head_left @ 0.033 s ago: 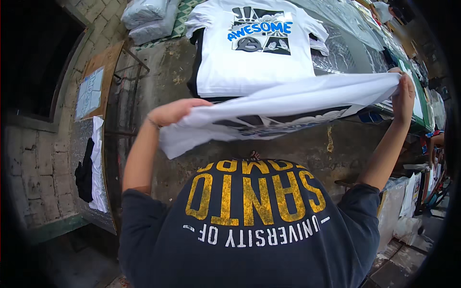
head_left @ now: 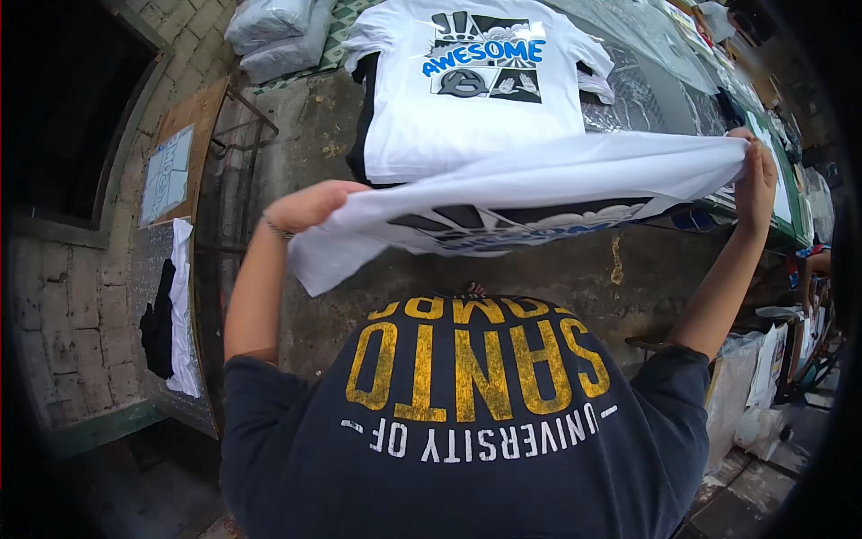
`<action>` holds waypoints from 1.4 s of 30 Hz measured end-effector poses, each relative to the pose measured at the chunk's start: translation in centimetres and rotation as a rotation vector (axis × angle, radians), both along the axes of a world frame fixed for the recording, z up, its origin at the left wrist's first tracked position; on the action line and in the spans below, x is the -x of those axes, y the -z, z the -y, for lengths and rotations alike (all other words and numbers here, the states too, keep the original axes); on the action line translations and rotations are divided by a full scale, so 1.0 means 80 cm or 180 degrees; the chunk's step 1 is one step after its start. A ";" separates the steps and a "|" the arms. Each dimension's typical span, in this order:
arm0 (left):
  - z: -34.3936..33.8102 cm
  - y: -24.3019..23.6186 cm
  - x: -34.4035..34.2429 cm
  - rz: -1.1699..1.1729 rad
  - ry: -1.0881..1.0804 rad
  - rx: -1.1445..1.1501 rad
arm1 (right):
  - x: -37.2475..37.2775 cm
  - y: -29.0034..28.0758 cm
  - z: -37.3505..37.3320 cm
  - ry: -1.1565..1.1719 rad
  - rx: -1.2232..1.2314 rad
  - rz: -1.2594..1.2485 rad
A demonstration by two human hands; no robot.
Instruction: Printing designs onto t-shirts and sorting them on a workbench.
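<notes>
Stretched between my two hands is a white T-shirt [head_left: 539, 175] with a black, grey and blue comic-style print on its underside. My left hand [head_left: 312, 207] grips one end of it, and a loose corner hangs below the fingers. At the other end, my right hand [head_left: 756, 166] pinches the cloth, with the arm reaching out to the right. Just beyond the held shirt lies a second white T-shirt [head_left: 386, 135] with the same kind of print facing up. Black cloth [head_left: 357, 157] shows under its left edge.
Plastic-wrapped bundles [head_left: 278, 40] sit at the far left. A side table [head_left: 206, 117] on the left carries a framed panel [head_left: 168, 175], a white cloth [head_left: 182, 332] and a black cloth [head_left: 160, 328]. Clear plastic sheeting [head_left: 637, 54] covers the table surface at the far right.
My left hand has shifted slightly left with its end of the T-shirt, so the cloth is drawn a little straighter. My right hand has hardly moved.
</notes>
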State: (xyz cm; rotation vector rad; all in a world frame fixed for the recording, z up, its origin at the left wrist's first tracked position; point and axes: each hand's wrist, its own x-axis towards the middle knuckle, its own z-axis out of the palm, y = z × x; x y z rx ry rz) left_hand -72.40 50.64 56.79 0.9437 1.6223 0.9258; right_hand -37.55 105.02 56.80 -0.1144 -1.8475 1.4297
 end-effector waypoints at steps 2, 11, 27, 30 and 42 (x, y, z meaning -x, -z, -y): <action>-0.003 -0.038 0.004 -0.0534 -0.0139 0.0596 | -0.004 0.005 0.001 0.0630 -0.0484 0.0068; 0.007 -0.202 -0.029 -0.1957 -0.1265 -0.0648 | -0.015 -0.002 -0.015 0.1344 -0.1626 -0.0504; -0.412 -0.271 0.532 -0.3015 -0.0586 -0.1094 | 0.537 -0.103 -0.341 0.2483 -0.2607 0.1071; -0.479 -0.183 0.614 -0.4172 -0.1499 -0.0862 | 0.624 -0.030 -0.360 0.2881 -0.2920 0.1665; -0.159 0.083 0.268 -0.2055 -0.3347 -0.0489 | 0.324 0.200 -0.038 0.1553 -0.0126 0.1937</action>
